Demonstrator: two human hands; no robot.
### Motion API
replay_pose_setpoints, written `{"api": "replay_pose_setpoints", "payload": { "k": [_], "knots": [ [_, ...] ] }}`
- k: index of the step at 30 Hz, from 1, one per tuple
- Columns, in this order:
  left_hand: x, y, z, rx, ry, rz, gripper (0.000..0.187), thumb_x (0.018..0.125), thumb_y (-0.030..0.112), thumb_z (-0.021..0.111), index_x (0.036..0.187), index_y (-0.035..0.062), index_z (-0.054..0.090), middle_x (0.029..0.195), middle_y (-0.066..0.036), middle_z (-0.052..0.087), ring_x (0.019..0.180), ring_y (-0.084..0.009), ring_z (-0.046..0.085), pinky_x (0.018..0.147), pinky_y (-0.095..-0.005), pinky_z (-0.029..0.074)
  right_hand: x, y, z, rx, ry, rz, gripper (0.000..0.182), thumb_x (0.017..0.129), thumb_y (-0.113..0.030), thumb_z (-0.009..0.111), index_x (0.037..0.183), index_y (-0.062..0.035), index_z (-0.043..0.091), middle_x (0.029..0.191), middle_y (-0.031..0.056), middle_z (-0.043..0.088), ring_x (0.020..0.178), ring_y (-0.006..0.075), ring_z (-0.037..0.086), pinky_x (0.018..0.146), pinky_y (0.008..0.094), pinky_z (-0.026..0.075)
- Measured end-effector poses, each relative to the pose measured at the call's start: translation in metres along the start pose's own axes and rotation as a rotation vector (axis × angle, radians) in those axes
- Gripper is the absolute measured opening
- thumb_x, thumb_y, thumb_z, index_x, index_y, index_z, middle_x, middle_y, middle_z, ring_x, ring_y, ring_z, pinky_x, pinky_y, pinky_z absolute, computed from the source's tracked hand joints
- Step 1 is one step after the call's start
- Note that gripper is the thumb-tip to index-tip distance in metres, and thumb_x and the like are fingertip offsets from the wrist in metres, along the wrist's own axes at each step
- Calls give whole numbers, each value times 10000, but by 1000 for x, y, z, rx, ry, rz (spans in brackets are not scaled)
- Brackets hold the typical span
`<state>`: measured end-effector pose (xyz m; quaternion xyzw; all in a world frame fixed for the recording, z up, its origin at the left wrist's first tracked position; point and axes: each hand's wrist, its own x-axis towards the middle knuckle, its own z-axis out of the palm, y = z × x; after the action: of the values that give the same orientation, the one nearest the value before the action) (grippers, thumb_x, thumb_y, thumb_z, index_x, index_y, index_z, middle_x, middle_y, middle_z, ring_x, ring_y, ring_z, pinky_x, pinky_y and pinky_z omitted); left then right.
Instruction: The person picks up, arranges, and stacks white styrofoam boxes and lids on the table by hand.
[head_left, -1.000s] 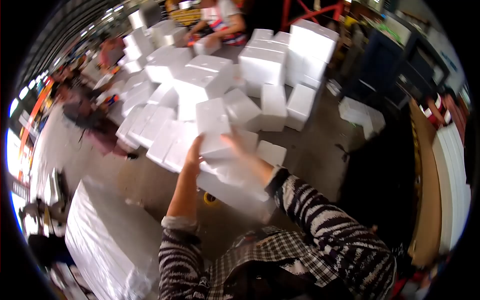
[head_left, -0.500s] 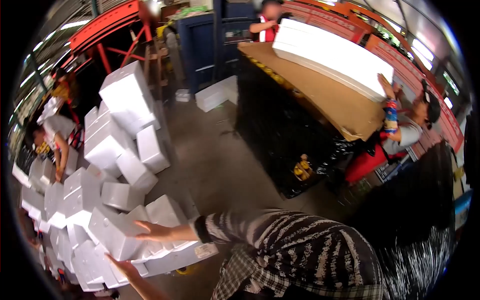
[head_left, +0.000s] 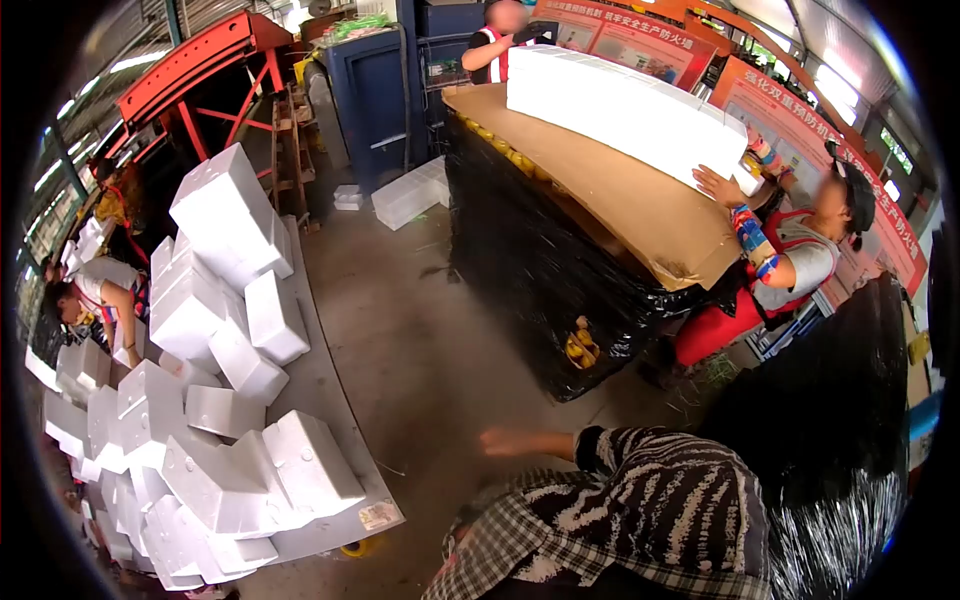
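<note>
My right hand (head_left: 520,443) reaches out from a dark striped sleeve (head_left: 640,490), over the grey floor. Motion blurs its fingers, and no object shows in it. My left hand is out of sight; plaid cloth (head_left: 530,540) covers the area below my right arm. Nearest on the left are white foam boxes (head_left: 312,465), piled on a pale board (head_left: 335,525) with a label at its corner. Across the gap, a black-wrapped bin (head_left: 500,290) holds yellow items under a brown cardboard sheet (head_left: 600,170).
A person (head_left: 790,270) in red overalls touches a long white foam stack (head_left: 620,110) on the cardboard; another person (head_left: 490,50) stands at its far end. At left, a person (head_left: 105,290) bends over foam boxes. Blue bins (head_left: 375,110) and an orange-red frame (head_left: 200,75) stand behind.
My right hand has pulled away from the foam boxes toward my body, and my left hand has left view. The person in red overalls has shifted their grip on the long foam stack.
</note>
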<state>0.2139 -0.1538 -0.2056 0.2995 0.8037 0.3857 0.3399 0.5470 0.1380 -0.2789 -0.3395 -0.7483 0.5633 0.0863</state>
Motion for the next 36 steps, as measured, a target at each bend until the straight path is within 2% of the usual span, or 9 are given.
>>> {"api": "replay_pose_setpoints", "payload": {
  "k": [9, 13, 15, 17, 18, 29, 33, 34, 36],
  "knots": [
    [2, -21, 2, -257, -196, -329, 274, 923, 211, 637, 1124, 35, 580, 770, -15, 538, 619, -117, 463, 521, -249, 366, 35, -174, -18, 13, -153, -122, 461, 878, -223, 667, 1255, 14, 548, 1207, 172, 632, 1088, 265, 610, 919, 380, 486],
    [-46, -100, -30, -626, -151, -177, 270, 914, 216, 654, 1113, 52, 572, 678, 39, 515, 511, -57, 428, 426, -201, 330, 60, -232, -12, 189, -201, -292, 391, 871, -220, 662, 1187, 0, 592, 1125, 148, 674, 949, 235, 677, 822, 351, 524],
    [-65, -29, -24, -480, 26, -420, 429, 908, 224, 666, 1267, 26, 539, 1002, -63, 646, 810, -112, 594, 684, -251, 495, 72, -246, 7, 76, -244, -376, 435, 882, -213, 677, 1247, -6, 566, 1172, 150, 657, 983, 208, 666, 840, 341, 524],
    [-79, -29, -23, -258, 9, -242, 555, 893, 239, 687, 1356, 21, 472, 1197, -117, 627, 1100, -203, 600, 939, -323, 481, 81, -248, 34, 311, -452, -224, 386, 955, -250, 596, 1255, -10, 570, 1171, 88, 648, 1076, 179, 604, 929, 327, 483],
    [-90, -40, -23, -288, 15, -240, 559, 890, 238, 690, 1360, 26, 471, 1203, -123, 626, 1102, -206, 600, 936, -330, 484, 65, -301, 18, 373, -592, -165, 385, 951, -216, 606, 1275, -14, 558, 1212, 85, 627, 1088, 163, 594, 934, 317, 482],
    [-232, -177, -75, -209, 212, -896, 550, 816, 373, 737, 1192, -14, 627, 1097, -131, 687, 1000, -198, 640, 834, -358, 518, 107, -300, 165, 6, -960, -200, 461, 925, -110, 629, 1343, 11, 477, 1256, 134, 593, 1091, 185, 598, 944, 293, 482],
    [-211, -229, -117, -519, 378, -765, 540, 841, 392, 711, 1227, 27, 613, 1082, -141, 687, 985, -230, 641, 832, -362, 519, 141, -334, 242, 85, -938, -175, 453, 934, -79, 606, 1357, 4, 468, 1269, 135, 584, 1112, 172, 585, 951, 292, 477],
    [-198, -198, -154, -102, 244, -638, 551, 872, 377, 684, 1258, -2, 580, 1137, -153, 665, 1027, -228, 620, 867, -350, 504, 155, -329, 271, 153, -954, -209, 443, 937, -64, 595, 1356, 5, 469, 1272, 134, 582, 1124, 176, 578, 955, 293, 475],
    [-168, -199, -184, -260, 365, -544, 547, 897, 357, 658, 1291, -6, 547, 1181, -142, 644, 1048, -221, 607, 887, -339, 493, 156, -372, 308, 55, -986, -304, 444, 936, -63, 597, 1356, 5, 470, 1269, 137, 582, 1125, 185, 579, 957, 296, 474]
  ]
}}
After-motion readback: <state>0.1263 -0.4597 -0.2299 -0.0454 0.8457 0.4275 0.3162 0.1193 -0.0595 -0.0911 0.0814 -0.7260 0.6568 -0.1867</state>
